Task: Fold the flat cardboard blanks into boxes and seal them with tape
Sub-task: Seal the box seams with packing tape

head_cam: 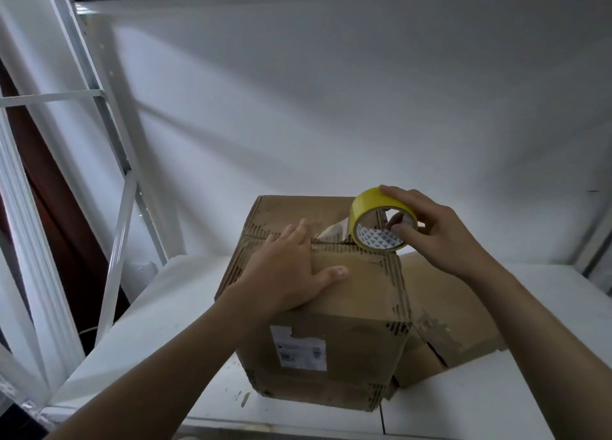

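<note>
White table (pixel 496 393), left grip (pixel 285 270) pressing box (pixel 362 295), right grip (pixel 430 232) holding tape (pixel 366 205)

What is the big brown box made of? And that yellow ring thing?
The box looks like brown corrugated cardboard, matte and worn: wavy ridges show along its torn edges. The tape roll looks like glossy yellowish plastic tape wound on a printed core, probably card. The strip coming off it looks shiny and see-through.

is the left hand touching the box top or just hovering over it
Touching. The head view shows the left hand lying flat on the box top, palm and straight fingers pressed against the cardboard with no gap visible.
</note>
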{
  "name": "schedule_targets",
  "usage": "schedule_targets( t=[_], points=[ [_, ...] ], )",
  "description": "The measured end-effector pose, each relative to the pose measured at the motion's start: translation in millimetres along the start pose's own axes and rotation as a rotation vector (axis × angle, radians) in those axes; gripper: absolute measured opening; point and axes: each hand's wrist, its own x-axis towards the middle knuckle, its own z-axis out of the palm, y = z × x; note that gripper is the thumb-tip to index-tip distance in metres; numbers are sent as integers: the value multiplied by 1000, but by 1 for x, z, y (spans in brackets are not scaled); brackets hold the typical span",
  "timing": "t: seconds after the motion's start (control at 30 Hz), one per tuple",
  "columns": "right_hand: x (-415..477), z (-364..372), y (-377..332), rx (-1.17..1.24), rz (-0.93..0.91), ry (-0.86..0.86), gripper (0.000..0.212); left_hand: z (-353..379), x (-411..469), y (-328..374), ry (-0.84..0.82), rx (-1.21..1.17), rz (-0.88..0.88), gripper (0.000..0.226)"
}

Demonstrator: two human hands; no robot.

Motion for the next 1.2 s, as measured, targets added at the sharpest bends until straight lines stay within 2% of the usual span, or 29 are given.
schedule_targets(
  t=[0.23,0.37,0.53,0.7,0.8,0.97,1.2],
  points=[
    [4,-1,-4,0,-31,-60,66,8,11,11,-91,78,-57,105],
    [4,1,-1,29,-35,-24,63,5,17,22,-123,51,-85,100],
    [11,-7,-3,-110,-53,26,65,8,19,23,-78,-38,66,105],
    [21,-25,-15,-297,-107,-53,69,13,16,18,-68,-53,53,115],
    [22,-51,-11,-492,-59,-81,74,12,15,17,-70,-80,47,116],
    [4,-56,-2,-488,-26,-147,70,14,12,20,-69,-86,60,111],
    [-9,-50,15,-532,-69,-117,67,16,13,18,-80,-81,45,112]
  ],
)
